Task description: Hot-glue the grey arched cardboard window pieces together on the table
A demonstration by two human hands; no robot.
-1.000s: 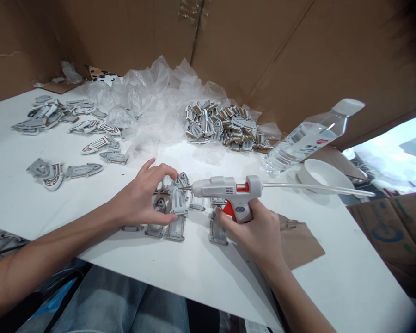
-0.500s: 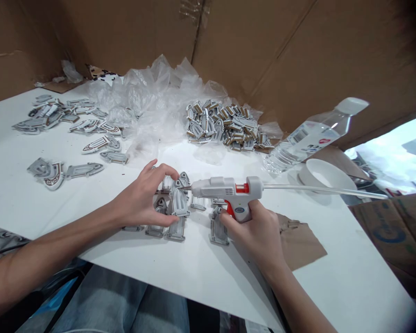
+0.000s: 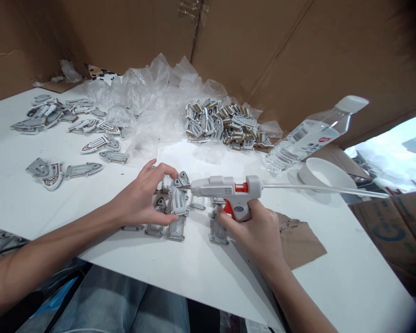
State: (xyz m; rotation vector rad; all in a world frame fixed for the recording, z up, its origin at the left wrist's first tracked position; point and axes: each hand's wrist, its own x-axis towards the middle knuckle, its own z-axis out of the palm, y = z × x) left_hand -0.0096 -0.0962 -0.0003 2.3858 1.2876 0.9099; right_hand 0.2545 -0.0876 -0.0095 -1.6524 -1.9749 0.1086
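My left hand (image 3: 145, 196) grips a small grey arched plastic piece (image 3: 179, 199), index finger at its pointed top and thumb at its bottom end. Wrapped around the handle of a white and red hot glue gun (image 3: 225, 188) is my right hand (image 3: 258, 229). The gun's nozzle points left, its tip at the upper part of the held piece. A long clear glue stick (image 3: 319, 188) sticks out of the gun's back. More grey pieces lie below and around my left hand, partly hidden, and another grey piece (image 3: 218, 229) lies by my right thumb.
A heap of similar pieces (image 3: 225, 125) lies at the back, beside crumpled clear plastic bags (image 3: 159, 101). More pieces (image 3: 45, 115) are scattered at left. A tilted water bottle (image 3: 312, 134), a white bowl (image 3: 327, 178) and torn cardboard (image 3: 301, 240) are at right. Cardboard walls (image 3: 246, 51) enclose the back.
Almost nothing differs. Both hands, the held piece and the glue gun stay in nearly the same place, with the nozzle tip still at the piece's upper part.
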